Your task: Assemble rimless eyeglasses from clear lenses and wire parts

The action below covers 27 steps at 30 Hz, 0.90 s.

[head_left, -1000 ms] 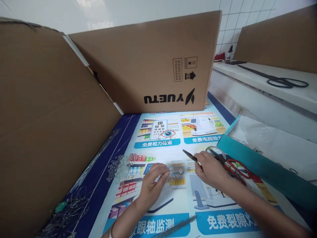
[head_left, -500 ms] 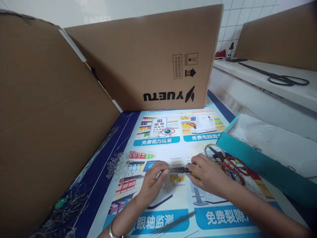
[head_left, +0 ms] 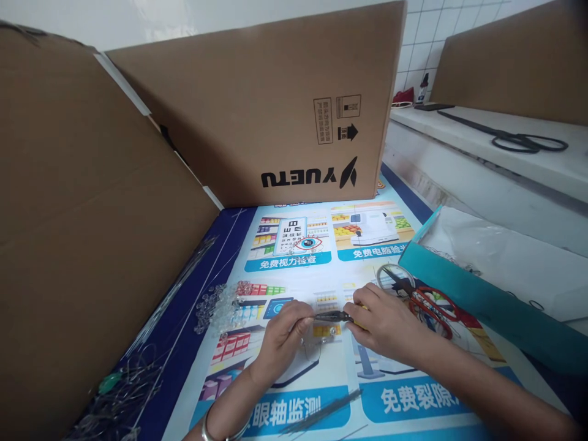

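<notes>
Needle-nose pliers (head_left: 331, 316), brought leftward, being gripped by right hand (head_left: 383, 318), fingers closed; partly beaded wire (head_left: 332, 331) being pinched by left hand's (head_left: 285, 334) fingers; loose beads (head_left: 218, 309) being left unstrung.

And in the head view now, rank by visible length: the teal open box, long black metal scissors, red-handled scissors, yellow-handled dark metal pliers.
Teal open box
Long black metal scissors
Red-handled scissors
Yellow-handled dark metal pliers, partly hidden by the right hand
</notes>
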Motion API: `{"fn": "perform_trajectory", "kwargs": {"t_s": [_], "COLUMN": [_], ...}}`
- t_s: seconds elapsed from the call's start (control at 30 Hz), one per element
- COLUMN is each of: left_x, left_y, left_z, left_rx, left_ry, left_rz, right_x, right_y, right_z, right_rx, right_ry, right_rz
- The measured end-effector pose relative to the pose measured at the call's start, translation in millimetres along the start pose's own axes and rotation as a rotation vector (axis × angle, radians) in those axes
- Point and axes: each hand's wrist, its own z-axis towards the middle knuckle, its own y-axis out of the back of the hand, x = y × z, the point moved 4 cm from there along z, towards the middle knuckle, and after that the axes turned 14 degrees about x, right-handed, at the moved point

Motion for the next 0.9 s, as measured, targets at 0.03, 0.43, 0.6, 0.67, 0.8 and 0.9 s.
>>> {"fn": "perform_trajectory", "kwargs": {"t_s": [0.03,0.43,0.6,0.67,0.8,0.9], "left_x": [0.5,-2.6,-4.0,-3.8,-0.9,0.8], "left_y": [0.0,-1.0,-1.4,-1.8,-2.2,-1.9], "left_z": [-0.1,4.7,4.8,4.4,3.3,2.3], "left_rx": [0.003,0.052,0.074,0.076,0.058,0.037], "left_ry": [-0.006,-0.147,-0.16,-0.16,-0.115,-0.06], "left_rz": [0.001,0.006,-0.012,-0.022,-0.051,-0.064], "right_x": [0.2,-1.1,-1.8,-1.6,-2.0,-3.4], "right_y": [0.1,3.1,2.6,2.8,5.0,9.0], "right_z": [-0.2,-1.1,-1.9,-2.0,-1.5,-1.2], "right_rx": [-0.002,0.068,0.077,0.073,0.072,0.058], "right_ry": [0.003,0.036,0.055,0.06,0.047,0.024], "right_rz": [-0.003,0.002,0.008,0.011,0.029,0.041]}}
